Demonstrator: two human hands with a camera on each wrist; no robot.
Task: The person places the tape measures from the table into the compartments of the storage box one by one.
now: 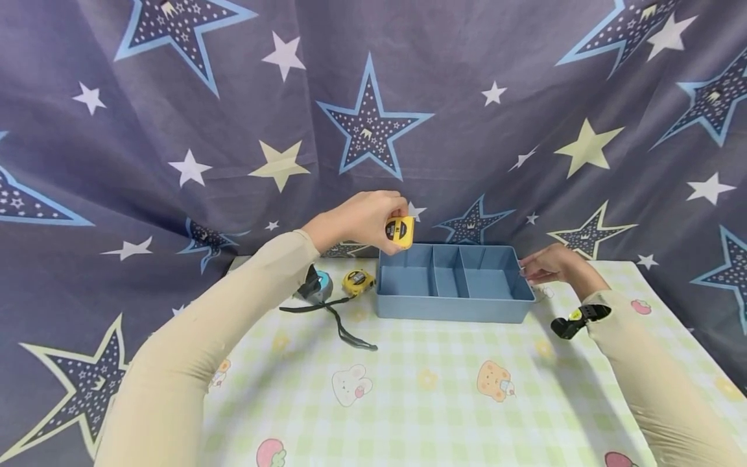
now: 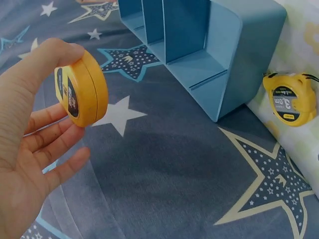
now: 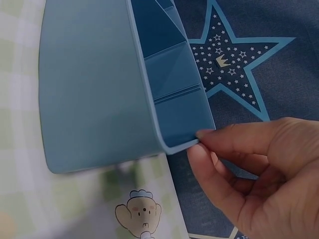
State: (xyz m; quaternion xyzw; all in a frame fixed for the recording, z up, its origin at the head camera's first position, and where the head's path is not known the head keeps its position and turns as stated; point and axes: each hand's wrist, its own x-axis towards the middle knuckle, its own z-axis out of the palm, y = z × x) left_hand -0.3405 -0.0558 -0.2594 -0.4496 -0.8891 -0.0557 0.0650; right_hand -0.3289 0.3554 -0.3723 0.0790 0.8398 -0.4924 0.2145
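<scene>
My left hand [image 1: 371, 219] pinches a yellow tape measure [image 1: 399, 232] between thumb and fingers, raised above the left end of a blue storage box [image 1: 449, 309]. In the left wrist view the same tape measure [image 2: 87, 92] shows its rounded yellow side and black label. The box has two dividers making three compartments, and no items show inside. At its right end my right hand [image 1: 551, 264] pinches the rim of the wall; the right wrist view shows thumb and index finger on that rim [image 3: 182, 146].
Left of the box lies a second yellow tape measure [image 1: 358, 281], marked 3.0m. Beside it is a blue and grey tape measure [image 1: 322, 285] with a black wrist strap [image 1: 344, 332]. A checked tablecloth [image 1: 420, 402] covers the table, and a star-patterned curtain [image 1: 455, 58] hangs behind.
</scene>
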